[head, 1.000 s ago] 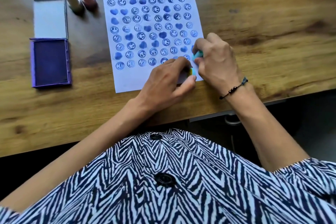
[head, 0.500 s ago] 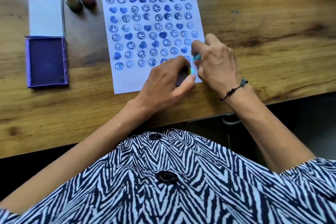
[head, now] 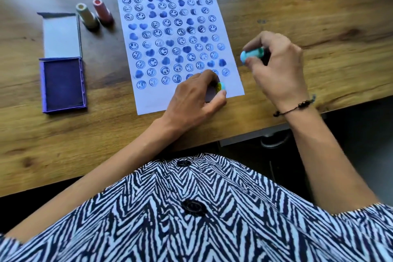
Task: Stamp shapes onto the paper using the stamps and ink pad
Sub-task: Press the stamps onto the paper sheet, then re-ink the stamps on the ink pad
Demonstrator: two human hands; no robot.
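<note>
The right hand (head: 276, 70) is gripping a teal stamp (head: 252, 54) lying sideways beyond the paper's (head: 191, 100) right edge, while the left hand (head: 195, 95), nearer the ink pad (head: 62, 86), is pinching a yellow-tipped stamp (head: 221, 87).

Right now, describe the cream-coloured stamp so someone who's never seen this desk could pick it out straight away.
Start at the open purple ink pad on the left of the wooden desk. Just beyond its raised white lid, between it and the stamped paper, two stamps stand upright side by side. The cream stamp is the one nearer the lid; its neighbour, the red stamp, is nearer the paper.

Right hand (head: 276, 70) raised, fingers curled
</note>
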